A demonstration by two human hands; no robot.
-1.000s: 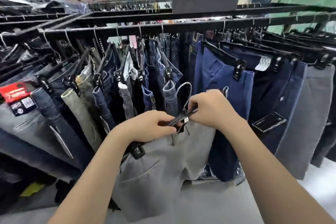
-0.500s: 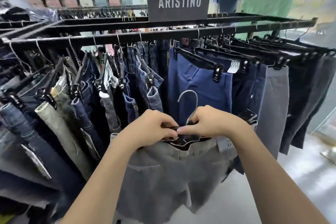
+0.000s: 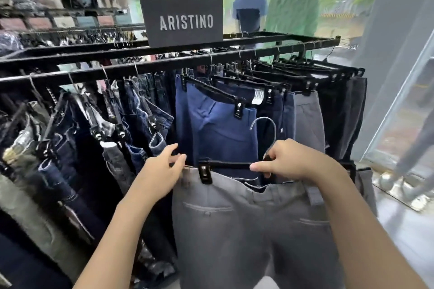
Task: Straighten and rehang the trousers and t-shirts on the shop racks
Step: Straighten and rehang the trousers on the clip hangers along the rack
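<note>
Head view. Rack (image 3: 164,70) rail above. Grey trousers (image 3: 234,230) held before it, below rail, not yet hooked.

Step, as judged: level trousers on hanger (image 3: 230,166), then rehang.
- Right grip (image 3: 293,162) clamped round hanger bar by hook base.
- Left grip (image 3: 162,171) at waistband's left corner; pinching or loose, cannot tell.
- Waistband sags right of left clip (image 3: 205,173): pull flat, check right clip (not clearly seen).
- Then lift hook (image 3: 270,124) to rail gap.

Rack holds blue trousers (image 3: 216,129) at middle, jeans (image 3: 141,119) at left, dark pairs at right.
</note>
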